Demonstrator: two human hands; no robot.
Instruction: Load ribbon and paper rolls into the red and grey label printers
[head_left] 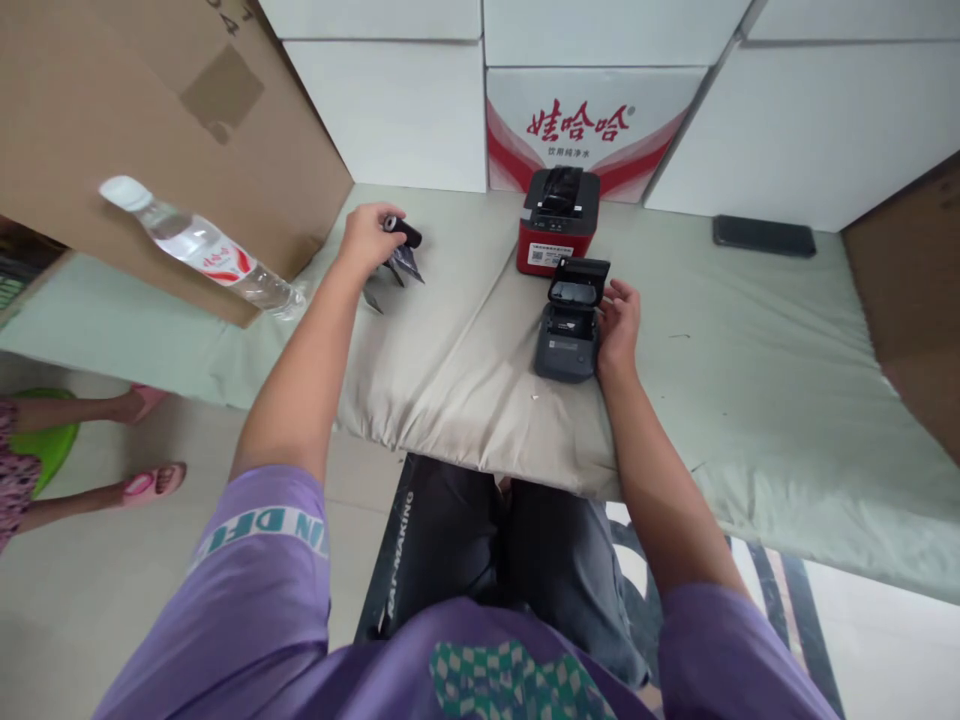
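Observation:
My left hand (367, 242) pinches a small black roll (406, 232) with a pale core at its end. Just beneath it, crumpled dark film (407, 262) lies on the covered surface. A dark grey portable label printer (568, 345) stands in front of me with its lid (581, 272) flipped up, showing the compartment inside. Against the printer's right side, my right hand (619, 322) has its fingers curled at the lid and body. Right behind sits a red and black printer (556, 225) with a piece of black material on top.
White cartons (390, 120) line the back, one with red lettering (577, 122). A water bottle (214, 250) stands at the left before a brown cardboard box (172, 130). A black phone (763, 235) lies at the back right. Another person's feet (154, 484) show at the left.

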